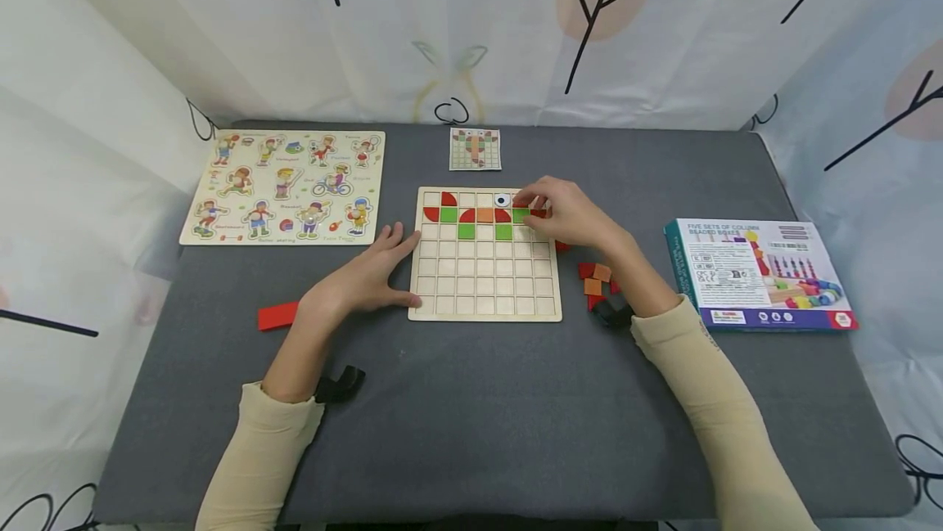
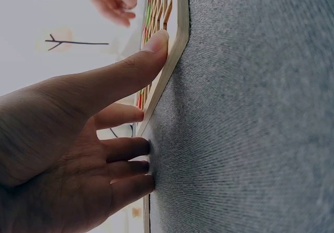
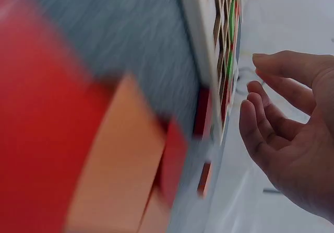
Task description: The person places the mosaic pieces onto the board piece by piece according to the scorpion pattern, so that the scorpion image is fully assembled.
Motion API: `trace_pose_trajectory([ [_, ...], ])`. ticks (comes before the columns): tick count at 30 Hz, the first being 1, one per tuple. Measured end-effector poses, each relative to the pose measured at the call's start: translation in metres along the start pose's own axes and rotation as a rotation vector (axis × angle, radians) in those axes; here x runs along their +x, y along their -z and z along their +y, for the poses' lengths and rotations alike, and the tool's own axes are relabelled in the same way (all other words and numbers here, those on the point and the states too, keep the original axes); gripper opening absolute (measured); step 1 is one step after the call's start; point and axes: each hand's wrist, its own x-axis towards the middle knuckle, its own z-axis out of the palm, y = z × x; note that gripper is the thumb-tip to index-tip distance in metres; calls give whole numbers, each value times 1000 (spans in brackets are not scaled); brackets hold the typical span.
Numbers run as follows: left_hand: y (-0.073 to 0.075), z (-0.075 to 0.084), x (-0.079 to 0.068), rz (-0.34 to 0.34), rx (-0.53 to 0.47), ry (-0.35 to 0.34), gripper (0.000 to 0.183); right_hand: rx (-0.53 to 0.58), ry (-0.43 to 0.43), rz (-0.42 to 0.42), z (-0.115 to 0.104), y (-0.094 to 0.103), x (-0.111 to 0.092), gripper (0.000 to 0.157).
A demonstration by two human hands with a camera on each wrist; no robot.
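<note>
A wooden grid board lies mid-table, its upper rows partly filled with coloured tiles. Among them are a green tile, an orange tile, red rounded tiles and a white tile with an eye. My left hand rests at the board's left edge, thumb on the rim near the lower corner, fingers spread and fairly straight. Over the board's upper right hovers my right hand, covering some tiles there. In the right wrist view its fingers bend loosely, thumb apart, with nothing between them.
Loose red and orange tiles lie right of the board, beneath the right forearm. A small pattern card sits behind the board. Also around are a picture board, a red block and a colourful box.
</note>
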Motion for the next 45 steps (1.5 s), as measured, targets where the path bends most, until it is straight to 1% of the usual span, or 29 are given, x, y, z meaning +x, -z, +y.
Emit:
trace_pose_trajectory([
  [5,0,1,0,-1,1,-1,111,-14,-40,36,17,10,-22,36],
  [9,0,0,0,-1,0,-5,111,-15,-79,47,28,17,-41,39],
  [13,0,0,0,3,-1,-17,111,-20,-119,39,37,24,-61,41],
  [18,1,0,-1,7,-5,-23,110,-53,-153,21,45,33,-84,41],
  [23,1,1,-1,8,-7,-24,110,-104,-195,2,53,43,-100,41],
  [29,0,0,-1,7,-13,-21,110,-120,-241,-62,61,50,-107,39],
  [33,0,0,0,6,-14,-23,110,-111,-263,-80,64,52,-108,34],
  [40,0,-1,0,5,-16,-21,111,-139,-255,-72,63,49,-105,28],
  [45,0,-2,-1,1,-20,-25,110,-156,-233,-24,59,45,-100,26],
])
